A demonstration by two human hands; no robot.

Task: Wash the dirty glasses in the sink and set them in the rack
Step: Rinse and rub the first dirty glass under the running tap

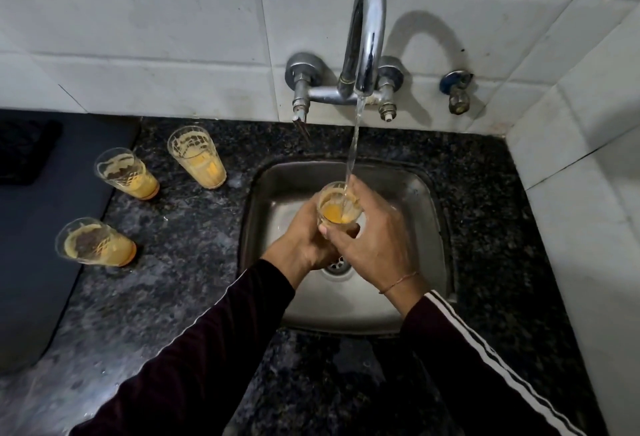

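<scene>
Over the steel sink point(408, 297) I hold a dirty glass point(337, 208) with orange residue, upright under the running water. My left hand point(304, 245) grips it from the left and below. My right hand point(374, 241) wraps around its right side, thumb across the front. Water from the chrome tap point(367, 37) streams into the glass. Three more dirty glasses with orange dregs stand on the dark granite counter to the left: one at the back point(197, 161), one further left point(126, 174), one nearer to me point(95, 243).
A dark mat or tray point(38, 245) covers the far left of the counter point(180, 297). White tiled walls close in behind and on the right. A small valve point(458, 90) sticks out of the back wall right of the tap. The sink drain point(337, 267) shows beneath my hands.
</scene>
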